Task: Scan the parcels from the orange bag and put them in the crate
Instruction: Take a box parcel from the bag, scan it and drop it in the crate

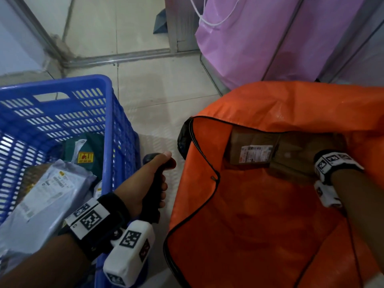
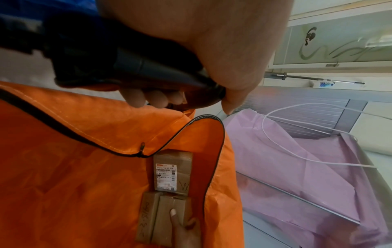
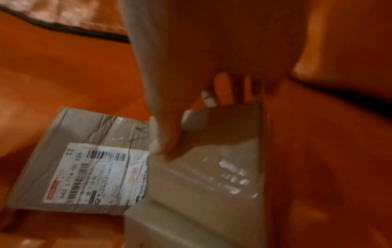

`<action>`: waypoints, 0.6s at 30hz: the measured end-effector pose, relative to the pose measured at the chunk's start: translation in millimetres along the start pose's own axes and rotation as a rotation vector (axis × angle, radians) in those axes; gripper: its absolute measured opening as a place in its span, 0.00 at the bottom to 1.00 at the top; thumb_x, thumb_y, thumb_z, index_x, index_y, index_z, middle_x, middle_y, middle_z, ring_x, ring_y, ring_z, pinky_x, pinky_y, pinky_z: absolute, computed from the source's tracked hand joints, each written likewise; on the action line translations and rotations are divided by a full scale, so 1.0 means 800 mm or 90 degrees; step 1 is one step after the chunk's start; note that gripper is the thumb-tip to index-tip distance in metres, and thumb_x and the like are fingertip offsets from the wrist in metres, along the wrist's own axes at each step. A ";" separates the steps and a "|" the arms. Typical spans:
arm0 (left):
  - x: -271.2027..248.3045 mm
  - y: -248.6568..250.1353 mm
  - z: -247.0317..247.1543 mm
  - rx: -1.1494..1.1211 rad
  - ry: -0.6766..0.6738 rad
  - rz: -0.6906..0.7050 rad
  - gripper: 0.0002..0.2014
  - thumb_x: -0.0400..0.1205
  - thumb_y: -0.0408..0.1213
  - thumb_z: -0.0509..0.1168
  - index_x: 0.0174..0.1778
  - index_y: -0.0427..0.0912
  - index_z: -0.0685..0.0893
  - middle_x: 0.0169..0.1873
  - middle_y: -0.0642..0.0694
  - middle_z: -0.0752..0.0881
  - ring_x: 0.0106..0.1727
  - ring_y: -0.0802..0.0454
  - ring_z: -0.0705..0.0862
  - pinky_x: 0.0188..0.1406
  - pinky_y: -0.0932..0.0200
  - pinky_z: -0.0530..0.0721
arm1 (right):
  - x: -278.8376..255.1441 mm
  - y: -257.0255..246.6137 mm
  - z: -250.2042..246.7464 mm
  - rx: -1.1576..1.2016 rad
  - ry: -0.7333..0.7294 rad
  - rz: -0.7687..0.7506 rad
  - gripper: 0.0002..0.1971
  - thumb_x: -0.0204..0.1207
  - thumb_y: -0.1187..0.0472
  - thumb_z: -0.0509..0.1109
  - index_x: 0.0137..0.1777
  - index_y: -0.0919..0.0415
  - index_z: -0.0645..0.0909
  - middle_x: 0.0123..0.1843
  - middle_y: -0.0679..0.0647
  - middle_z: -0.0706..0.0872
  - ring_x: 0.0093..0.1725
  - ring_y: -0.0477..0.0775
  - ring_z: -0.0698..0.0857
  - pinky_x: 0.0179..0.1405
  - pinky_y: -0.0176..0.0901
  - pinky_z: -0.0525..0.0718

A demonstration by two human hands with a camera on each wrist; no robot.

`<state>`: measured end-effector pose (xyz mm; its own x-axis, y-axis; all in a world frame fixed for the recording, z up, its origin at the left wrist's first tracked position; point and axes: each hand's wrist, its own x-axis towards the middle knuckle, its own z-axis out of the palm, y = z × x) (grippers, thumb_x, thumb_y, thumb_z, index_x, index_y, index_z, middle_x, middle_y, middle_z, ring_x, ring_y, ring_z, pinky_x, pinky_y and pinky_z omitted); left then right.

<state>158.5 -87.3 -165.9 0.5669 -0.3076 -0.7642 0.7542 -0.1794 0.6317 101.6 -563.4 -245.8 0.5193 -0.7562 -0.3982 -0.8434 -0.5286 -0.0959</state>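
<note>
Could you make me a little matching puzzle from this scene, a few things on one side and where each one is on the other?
Things:
1. black scanner
2. labelled cardboard box
3. grey mailer
4. right hand

Places:
A. in the blue crate
B. lying untouched in the orange bag
C. on a plain cardboard box in the bag
D. gripped by the left hand

Pairs: 1-D, 2-B, 3-A, 4-C
</note>
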 end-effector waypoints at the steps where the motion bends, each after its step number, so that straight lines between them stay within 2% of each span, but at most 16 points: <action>1: -0.002 0.000 0.005 0.000 -0.005 -0.004 0.30 0.79 0.66 0.69 0.68 0.48 0.88 0.29 0.46 0.74 0.27 0.49 0.73 0.25 0.57 0.75 | -0.003 0.000 -0.008 -0.032 -0.019 -0.010 0.37 0.74 0.43 0.79 0.75 0.68 0.79 0.75 0.71 0.80 0.74 0.72 0.78 0.74 0.60 0.77; 2: -0.004 -0.001 0.008 0.003 -0.010 -0.007 0.28 0.79 0.66 0.69 0.67 0.49 0.89 0.29 0.46 0.74 0.27 0.49 0.73 0.25 0.57 0.74 | -0.007 0.001 -0.013 -0.066 -0.041 -0.023 0.34 0.74 0.47 0.80 0.73 0.69 0.81 0.72 0.71 0.82 0.72 0.73 0.80 0.73 0.61 0.78; 3: -0.007 -0.001 0.012 0.004 -0.015 -0.009 0.26 0.80 0.65 0.69 0.65 0.51 0.89 0.29 0.46 0.74 0.27 0.49 0.73 0.26 0.56 0.74 | -0.011 0.002 -0.019 -0.079 -0.069 -0.026 0.35 0.74 0.47 0.81 0.75 0.68 0.79 0.75 0.71 0.81 0.74 0.72 0.79 0.75 0.60 0.76; 4: -0.011 -0.001 0.015 0.006 -0.018 -0.007 0.25 0.80 0.65 0.68 0.64 0.51 0.90 0.29 0.46 0.74 0.28 0.49 0.73 0.27 0.56 0.74 | -0.015 0.003 -0.023 -0.095 -0.078 -0.044 0.42 0.72 0.42 0.81 0.80 0.64 0.74 0.80 0.69 0.76 0.78 0.71 0.75 0.79 0.59 0.73; 6: -0.017 -0.003 0.018 0.010 -0.023 -0.002 0.25 0.81 0.65 0.68 0.63 0.50 0.90 0.29 0.46 0.74 0.28 0.48 0.73 0.27 0.55 0.73 | -0.026 0.006 -0.029 -0.143 -0.083 -0.045 0.62 0.60 0.26 0.80 0.89 0.53 0.57 0.90 0.59 0.61 0.86 0.65 0.65 0.84 0.58 0.64; 8: -0.025 -0.004 0.018 0.011 -0.026 0.005 0.24 0.81 0.64 0.69 0.61 0.48 0.90 0.29 0.46 0.73 0.28 0.48 0.72 0.27 0.56 0.72 | -0.038 0.013 -0.028 -0.136 -0.086 -0.050 0.73 0.49 0.17 0.76 0.91 0.49 0.48 0.92 0.55 0.53 0.89 0.64 0.58 0.87 0.61 0.59; 10: -0.033 -0.004 0.015 0.013 -0.027 -0.003 0.23 0.80 0.63 0.70 0.52 0.45 0.89 0.29 0.45 0.72 0.28 0.48 0.71 0.29 0.55 0.70 | -0.045 0.017 -0.028 -0.089 -0.101 -0.058 0.84 0.32 0.09 0.68 0.90 0.53 0.51 0.91 0.58 0.55 0.88 0.65 0.59 0.87 0.60 0.57; 12: -0.040 -0.004 0.009 0.020 -0.020 -0.005 0.22 0.80 0.64 0.70 0.46 0.45 0.88 0.29 0.45 0.72 0.28 0.48 0.71 0.29 0.55 0.70 | -0.059 0.020 -0.030 -0.061 -0.129 -0.069 0.97 0.10 0.07 0.53 0.87 0.63 0.61 0.88 0.65 0.64 0.85 0.66 0.65 0.86 0.55 0.60; 13: -0.042 -0.004 0.005 0.025 -0.019 -0.003 0.23 0.79 0.64 0.71 0.49 0.45 0.89 0.29 0.45 0.73 0.27 0.48 0.72 0.29 0.55 0.70 | -0.063 0.023 -0.030 -0.041 -0.135 -0.067 0.95 0.13 0.07 0.53 0.86 0.63 0.63 0.87 0.65 0.64 0.85 0.65 0.65 0.86 0.54 0.59; 15: -0.045 -0.006 -0.004 0.031 -0.021 0.005 0.27 0.78 0.65 0.71 0.61 0.46 0.90 0.29 0.46 0.73 0.27 0.48 0.73 0.27 0.56 0.73 | -0.077 0.029 -0.026 -0.016 -0.108 -0.071 0.83 0.30 0.12 0.69 0.89 0.55 0.57 0.90 0.59 0.60 0.87 0.64 0.62 0.87 0.60 0.59; 16: -0.048 -0.007 -0.007 0.031 -0.023 0.007 0.28 0.77 0.66 0.71 0.64 0.48 0.89 0.29 0.46 0.74 0.26 0.48 0.74 0.27 0.56 0.73 | -0.080 0.036 -0.022 -0.036 -0.085 -0.077 0.81 0.35 0.14 0.73 0.90 0.52 0.53 0.91 0.57 0.58 0.88 0.63 0.61 0.86 0.61 0.60; 18: -0.051 -0.011 -0.011 0.026 -0.025 0.008 0.29 0.76 0.66 0.72 0.65 0.49 0.90 0.29 0.46 0.74 0.26 0.48 0.75 0.26 0.56 0.75 | -0.082 0.046 -0.012 -0.047 -0.078 -0.103 0.76 0.40 0.13 0.74 0.90 0.47 0.54 0.90 0.54 0.60 0.87 0.63 0.64 0.84 0.61 0.65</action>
<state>131.5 -65.3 -141.7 0.5622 -0.3468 -0.7508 0.7324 -0.2128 0.6468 37.5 -536.8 -214.1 0.6223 -0.6096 -0.4911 -0.7362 -0.6689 -0.1025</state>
